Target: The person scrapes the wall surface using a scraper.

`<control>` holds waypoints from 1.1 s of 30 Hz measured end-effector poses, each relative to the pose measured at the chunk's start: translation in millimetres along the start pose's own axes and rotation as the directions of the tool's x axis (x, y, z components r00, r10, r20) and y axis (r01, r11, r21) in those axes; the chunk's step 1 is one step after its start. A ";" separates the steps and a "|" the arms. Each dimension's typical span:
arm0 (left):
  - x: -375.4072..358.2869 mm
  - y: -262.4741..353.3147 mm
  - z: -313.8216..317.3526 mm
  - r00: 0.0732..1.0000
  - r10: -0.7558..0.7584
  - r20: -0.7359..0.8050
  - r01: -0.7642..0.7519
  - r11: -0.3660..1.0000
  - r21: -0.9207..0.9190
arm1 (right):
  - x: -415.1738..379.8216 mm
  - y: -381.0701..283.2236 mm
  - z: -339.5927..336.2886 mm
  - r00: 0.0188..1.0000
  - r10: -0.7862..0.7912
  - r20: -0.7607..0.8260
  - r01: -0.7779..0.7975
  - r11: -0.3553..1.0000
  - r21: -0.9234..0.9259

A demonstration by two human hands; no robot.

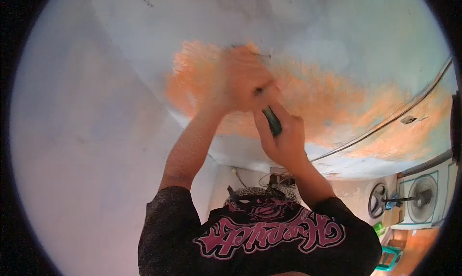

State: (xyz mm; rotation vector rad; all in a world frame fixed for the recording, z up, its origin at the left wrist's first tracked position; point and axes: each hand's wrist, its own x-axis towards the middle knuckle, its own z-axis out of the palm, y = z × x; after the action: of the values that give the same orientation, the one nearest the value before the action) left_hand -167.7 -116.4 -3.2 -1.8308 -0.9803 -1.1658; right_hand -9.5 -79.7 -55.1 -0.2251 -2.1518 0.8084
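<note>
My right hand (pixel 285 139) is closed around a hand tool with a dark green handle (pixel 272 122). The tool's head is hidden, so its kind does not show clearly. Just above it, my left hand (pixel 245 78) is blurred by motion and bent over the front part of the same tool, against the painted surface (pixel 317 30). Around both hands spreads a rough orange patch (pixel 192 66), where the pale blue-grey coat is worn off. A thin dark edge shows above my left fingers.
A dark cable (pixel 380 129) runs across the surface on the right, near a small damaged spot (pixel 408 119). At lower right are a standing fan (pixel 422 199), a round dark wheel-like frame (pixel 378 200) and a green stool (pixel 389 258). A plain pale wall (pixel 86 155) fills the left.
</note>
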 end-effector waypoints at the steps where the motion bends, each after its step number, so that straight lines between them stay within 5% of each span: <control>1: 6.0 -3.3 0.6 1.000 -0.012 0.003 0.012 1.000 0.004 | 17.1 0.7 -1.8 0.999 -0.037 0.004 0.037 0.998 0.044; 4: 18.2 -18.8 -19.1 0.998 -0.053 0.039 0.048 0.992 0.117 | 15.9 -8.4 2.6 0.997 -0.073 -0.020 0.075 0.989 0.131; 8: -0.3 -8.4 6.0 0.999 -0.010 0.044 0.011 1.000 -0.022 | -0.5 11.8 -11.5 0.993 0.074 0.096 -0.088 0.985 0.150; 13: 10.0 -25.3 -19.0 0.999 -0.047 -0.011 0.048 0.988 0.148 | 25.1 1.0 7.9 0.998 -0.031 0.060 0.027 0.997 0.072; 17: -18.9 -6.8 6.7 0.986 -0.026 -0.165 0.010 0.995 -0.101 | -9.1 11.5 -0.4 0.993 0.017 0.120 -0.024 0.998 0.060; 20: -18.7 -17.6 7.4 0.997 -0.037 0.065 0.044 0.992 -0.119 | 4.7 6.3 -1.9 0.992 0.051 0.112 -0.048 0.998 -0.030; 24: 4.3 -15.2 -18.0 0.975 -0.027 -0.221 -0.003 0.991 -0.135 | 19.7 -19.4 13.0 0.993 -0.101 0.065 0.105 0.992 -0.065; 30: -14.1 -21.6 -16.1 0.993 0.023 -0.116 -0.035 0.994 -0.100 | 15.0 -9.7 13.5 0.998 -0.016 0.062 0.023 0.993 -0.116; 33: -1.6 -21.6 -46.4 0.947 -0.246 0.207 0.207 0.959 0.196 | 34.8 -16.4 18.7 0.993 -0.111 0.044 0.116 0.980 -0.159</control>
State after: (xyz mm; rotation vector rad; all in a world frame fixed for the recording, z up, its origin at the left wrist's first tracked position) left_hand -204.2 -148.1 13.7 -1.7741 -1.4123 -0.9794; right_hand -44.6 -87.1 -31.7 -0.1703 -2.2431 0.5771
